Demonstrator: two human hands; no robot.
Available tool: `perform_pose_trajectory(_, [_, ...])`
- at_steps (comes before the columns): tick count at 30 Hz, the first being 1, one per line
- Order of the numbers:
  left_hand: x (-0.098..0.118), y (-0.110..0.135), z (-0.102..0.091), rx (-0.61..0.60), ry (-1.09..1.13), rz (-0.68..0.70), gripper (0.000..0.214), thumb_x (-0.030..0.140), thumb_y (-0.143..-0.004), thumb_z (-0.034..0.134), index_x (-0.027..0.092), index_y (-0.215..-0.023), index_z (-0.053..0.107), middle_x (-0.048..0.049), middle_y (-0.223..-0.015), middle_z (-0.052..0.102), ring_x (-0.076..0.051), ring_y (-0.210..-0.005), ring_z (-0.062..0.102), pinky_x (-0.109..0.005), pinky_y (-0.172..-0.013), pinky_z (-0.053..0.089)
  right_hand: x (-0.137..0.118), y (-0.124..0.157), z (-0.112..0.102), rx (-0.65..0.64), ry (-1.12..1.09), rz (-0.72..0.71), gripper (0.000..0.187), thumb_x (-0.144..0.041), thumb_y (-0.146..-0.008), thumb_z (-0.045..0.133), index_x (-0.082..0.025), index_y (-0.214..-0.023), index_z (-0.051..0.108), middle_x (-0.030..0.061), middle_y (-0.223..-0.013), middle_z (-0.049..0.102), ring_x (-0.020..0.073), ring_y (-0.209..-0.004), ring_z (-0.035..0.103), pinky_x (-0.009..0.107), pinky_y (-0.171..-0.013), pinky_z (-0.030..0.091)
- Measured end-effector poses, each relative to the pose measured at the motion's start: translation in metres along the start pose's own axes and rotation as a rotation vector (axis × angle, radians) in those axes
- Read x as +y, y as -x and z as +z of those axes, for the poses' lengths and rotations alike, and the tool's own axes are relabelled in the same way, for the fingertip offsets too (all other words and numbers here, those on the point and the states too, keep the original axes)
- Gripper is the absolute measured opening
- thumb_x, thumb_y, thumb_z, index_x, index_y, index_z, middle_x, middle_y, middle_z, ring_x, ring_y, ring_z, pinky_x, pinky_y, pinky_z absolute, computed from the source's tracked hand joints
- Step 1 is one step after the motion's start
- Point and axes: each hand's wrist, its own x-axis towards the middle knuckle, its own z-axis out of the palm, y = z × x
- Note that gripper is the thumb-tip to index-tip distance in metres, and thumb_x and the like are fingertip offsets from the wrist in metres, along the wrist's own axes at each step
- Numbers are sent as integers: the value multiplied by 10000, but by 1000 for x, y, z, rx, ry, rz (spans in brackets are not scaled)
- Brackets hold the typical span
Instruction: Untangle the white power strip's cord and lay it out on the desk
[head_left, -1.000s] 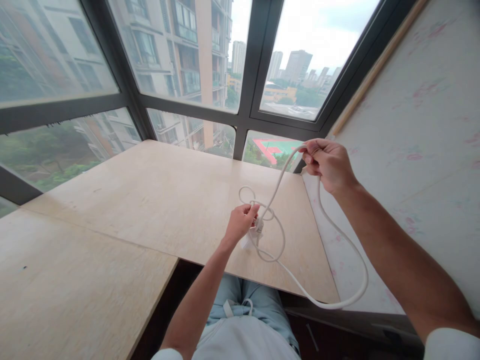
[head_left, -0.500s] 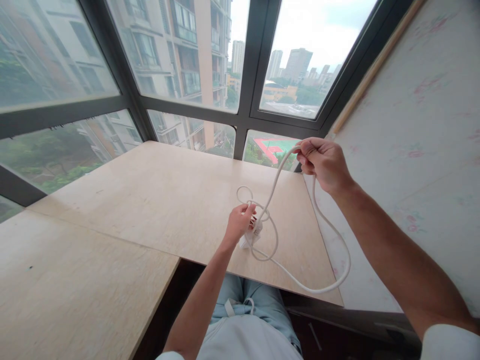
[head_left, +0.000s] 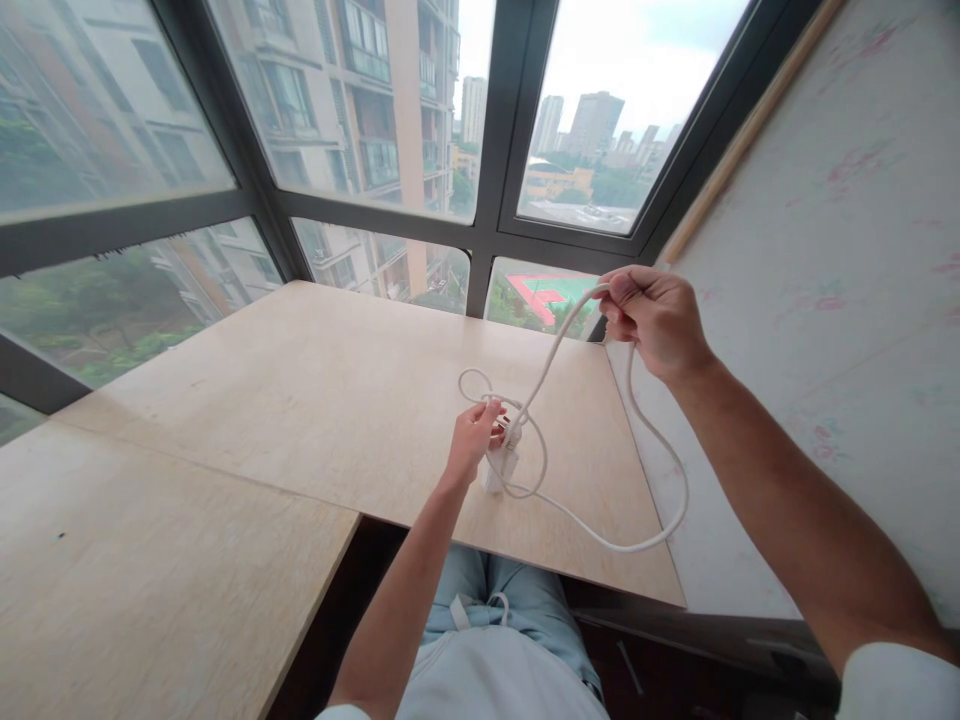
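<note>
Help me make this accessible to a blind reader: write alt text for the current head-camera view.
A person's right hand holds up a white power cord while their left hand grips its loops beside a pronged plug, over a pale tabletop. Beyond, dark-framed windows overlook an apartment building; a floral-papered wall stands at right.

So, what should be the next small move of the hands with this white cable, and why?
Probably the left hand should spread the loops of the white cable a little: they cross one another beside it, while the right hand's grip holds another stretch of the cable higher up.
</note>
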Motion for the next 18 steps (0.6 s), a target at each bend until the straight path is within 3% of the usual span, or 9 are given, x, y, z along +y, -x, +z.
perform_pose_trajectory(5, [-1, -2, -3, 93, -108, 33, 421, 527, -773, 694, 123, -659, 665, -63, -620, 631, -149, -548, 604, -253, -535, 499, 0, -3, 5, 19, 14, 14, 271, -428, -819, 708, -189, -729, 617, -28, -536, 477, 47, -387, 289, 203, -333, 176])
perform_pose_trajectory(9, [0, -2, -5, 111, -107, 35, 408, 488, -793, 685, 129, -604, 651, -78, -650, 652, -171, -599, 629, -290, -608, 520, 4, -7, 5, 20, 10, 25, 264, -415, -821, 706, -185, -726, 615, -30, -536, 471, 42, -385, 281, 197, -329, 168])
perform_pose_trajectory(15, [-1, 0, -5, -1, -260, 156, 326, 414, -781, 687, 172, -562, 686, -94, -781, 701, -236, -880, 643, -328, -832, 489, 12, -18, 9, 6, 1, 57, 269, -418, -807, 714, -185, -715, 615, -35, -530, 469, 38, -378, 273, 183, -318, 159])
perform_pose_trajectory(18, [-4, 4, -3, -142, -253, 72, 387, 464, -792, 644, 173, -539, 677, -91, -730, 696, -237, -870, 631, -349, -887, 456, 18, -27, 15, -3, -5, 89, 267, -396, -804, 721, -183, -704, 595, -43, -518, 460, 31, -370, 266, 176, -313, 152])
